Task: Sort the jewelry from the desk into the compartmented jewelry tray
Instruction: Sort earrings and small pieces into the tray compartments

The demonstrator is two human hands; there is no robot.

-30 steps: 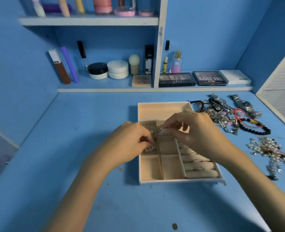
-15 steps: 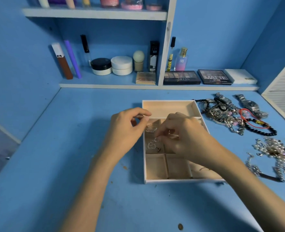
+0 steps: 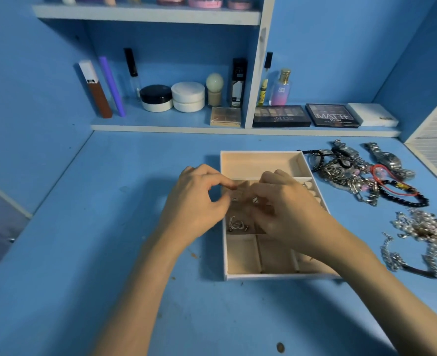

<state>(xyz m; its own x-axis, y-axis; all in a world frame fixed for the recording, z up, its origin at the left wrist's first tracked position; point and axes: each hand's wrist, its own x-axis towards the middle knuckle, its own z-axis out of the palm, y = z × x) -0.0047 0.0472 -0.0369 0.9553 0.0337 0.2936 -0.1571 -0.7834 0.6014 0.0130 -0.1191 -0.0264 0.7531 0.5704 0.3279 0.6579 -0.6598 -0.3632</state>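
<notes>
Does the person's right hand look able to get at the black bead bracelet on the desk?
Probably yes. The black bead bracelet lies uncovered on the desk right of the tray, only a red cord crossing it; bare desk separates it from the right hand over the tray.

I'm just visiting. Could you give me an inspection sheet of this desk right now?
Surface: blue desk, lightly speckled.
Job's things: tray mid-desk; silver pieces in a left compartment; jewelry pile, watch and pearl tangle on the desk to its right.
Clutter: one brown spot near the front edge.
Hands: left hand and right hand over the tray, fingers curled; grip too blurred to tell.
Cables: nothing seen.
Surroundings: shelf with cosmetics behind the desk.
</notes>
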